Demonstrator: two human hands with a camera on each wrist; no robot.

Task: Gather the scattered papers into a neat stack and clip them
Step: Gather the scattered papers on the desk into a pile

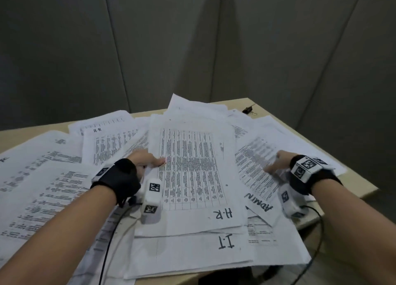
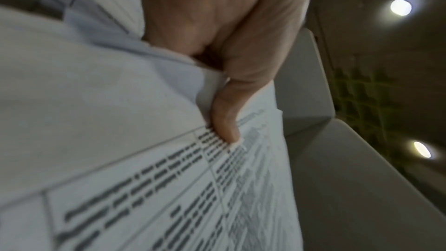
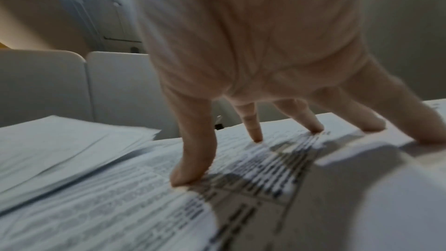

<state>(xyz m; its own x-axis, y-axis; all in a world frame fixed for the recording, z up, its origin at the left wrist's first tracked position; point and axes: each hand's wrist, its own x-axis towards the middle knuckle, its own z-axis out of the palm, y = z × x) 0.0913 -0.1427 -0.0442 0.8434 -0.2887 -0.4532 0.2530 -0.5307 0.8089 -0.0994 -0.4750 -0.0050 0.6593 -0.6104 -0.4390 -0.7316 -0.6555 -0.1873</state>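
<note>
Here the papers (image 1: 192,173) lie fanned across the tabletop (image 1: 252,104), the binder clip (image 1: 249,109) well apart at the far corner. The left hand (image 1: 147,162) pinches the middle bundle's edge, thumb on top. The right hand (image 1: 276,164) presses spread fingertips (image 3: 190,177) on the sheets beside it. Best to slide those sheets under the bundle, keeping the pinch firm, then square the edges before reaching for the clip.

Black wrist straps (image 1: 120,177), white tagged cameras (image 1: 151,199)
</note>
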